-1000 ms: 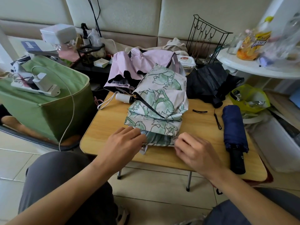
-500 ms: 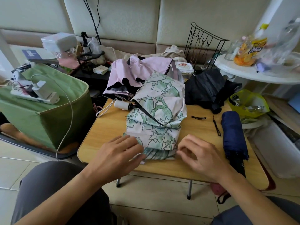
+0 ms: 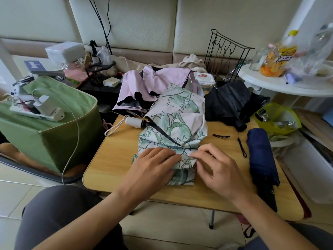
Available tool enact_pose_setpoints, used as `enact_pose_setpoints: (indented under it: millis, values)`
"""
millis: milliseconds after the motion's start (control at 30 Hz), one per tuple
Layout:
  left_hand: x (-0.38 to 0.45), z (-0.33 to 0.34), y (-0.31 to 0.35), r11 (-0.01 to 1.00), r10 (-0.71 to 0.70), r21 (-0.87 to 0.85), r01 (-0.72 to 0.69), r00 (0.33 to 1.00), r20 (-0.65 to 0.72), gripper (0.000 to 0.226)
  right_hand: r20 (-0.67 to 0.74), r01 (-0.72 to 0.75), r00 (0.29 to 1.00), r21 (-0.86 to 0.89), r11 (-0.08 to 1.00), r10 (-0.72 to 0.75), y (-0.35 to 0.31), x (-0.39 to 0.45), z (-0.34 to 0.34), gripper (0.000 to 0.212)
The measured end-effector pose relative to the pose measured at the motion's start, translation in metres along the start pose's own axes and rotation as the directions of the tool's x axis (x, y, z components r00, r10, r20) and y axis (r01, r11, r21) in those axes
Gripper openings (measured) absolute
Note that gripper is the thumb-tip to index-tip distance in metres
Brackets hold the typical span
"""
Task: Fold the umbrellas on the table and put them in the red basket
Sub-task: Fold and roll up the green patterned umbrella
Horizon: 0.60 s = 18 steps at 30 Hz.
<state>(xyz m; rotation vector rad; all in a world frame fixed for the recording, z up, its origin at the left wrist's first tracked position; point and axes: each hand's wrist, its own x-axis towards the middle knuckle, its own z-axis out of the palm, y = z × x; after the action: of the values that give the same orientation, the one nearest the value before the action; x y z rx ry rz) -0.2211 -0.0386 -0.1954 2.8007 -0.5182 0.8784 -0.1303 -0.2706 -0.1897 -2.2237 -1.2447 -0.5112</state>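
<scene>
Moved: both my hands have slid farther up the floral umbrella (image 3: 175,127), closer together.
Left hand (image 3: 153,168): flat, pressing crumpled leaf-print fabric.
Right hand (image 3: 214,166): fingertips pinching a fold.
Umbrella: mid wooden table (image 3: 111,159).
Navy umbrella (image 3: 261,156): rolled, right of it.

My left hand (image 3: 153,168) presses flat on the near end of the green-leaf umbrella (image 3: 173,130) on the bench (image 3: 111,159), while my right hand (image 3: 214,168) pinches a fold of its fabric. A folded navy umbrella (image 3: 261,159) lies to the right.
</scene>
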Motion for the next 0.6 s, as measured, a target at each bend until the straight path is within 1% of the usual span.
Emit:
enact_pose_setpoints:
  millis: [67,167,200,233,300,333,400,500,600]
  values:
    - [0.001,0.000,0.001,1.000,-0.015,-0.023,0.013,0.996,-0.085,0.025,0.014,0.023,1.000,0.012,1.000,-0.023,-0.002,0.000,0.001,0.029]
    - [0.004,-0.002,0.004,0.997,-0.054,-0.053,0.048,0.992,-0.117,0.020,0.028,0.076,0.997,-0.010,0.997,-0.076,-0.006,0.002,0.004,0.039]
    - [0.005,-0.003,0.005,0.996,-0.068,-0.063,0.061,0.991,-0.119,0.020,0.013,0.097,0.995,-0.022,0.995,-0.097,-0.007,0.003,0.006,0.038]
    - [0.005,-0.003,0.006,0.995,-0.079,-0.070,0.071,0.990,-0.114,0.021,-0.016,0.115,0.993,-0.027,0.993,-0.116,-0.008,0.004,0.007,0.032]
    - [0.006,-0.003,0.006,0.994,-0.083,-0.076,0.077,0.993,-0.089,0.021,-0.091,0.134,0.987,-0.011,0.991,-0.134,-0.009,0.006,0.008,0.016]
    - [0.006,-0.003,0.005,0.994,-0.084,-0.078,0.078,0.994,-0.077,0.020,-0.116,0.131,0.985,0.006,0.991,-0.129,-0.008,0.007,0.008,0.012]
    - [0.005,-0.004,0.003,0.993,-0.087,-0.081,0.082,0.994,-0.070,0.019,-0.132,0.128,0.984,0.029,0.991,-0.123,-0.008,0.008,0.007,0.013]
    - [0.001,-0.008,-0.004,0.991,-0.113,-0.087,0.105,0.989,-0.098,0.030,-0.145,0.132,0.981,0.021,0.991,-0.128,-0.007,0.009,0.006,0.011]
    - [-0.008,-0.015,-0.009,0.984,-0.168,-0.064,0.165,0.985,-0.040,0.050,-0.164,0.120,0.980,0.019,0.993,-0.115,-0.007,0.009,0.005,0.012]
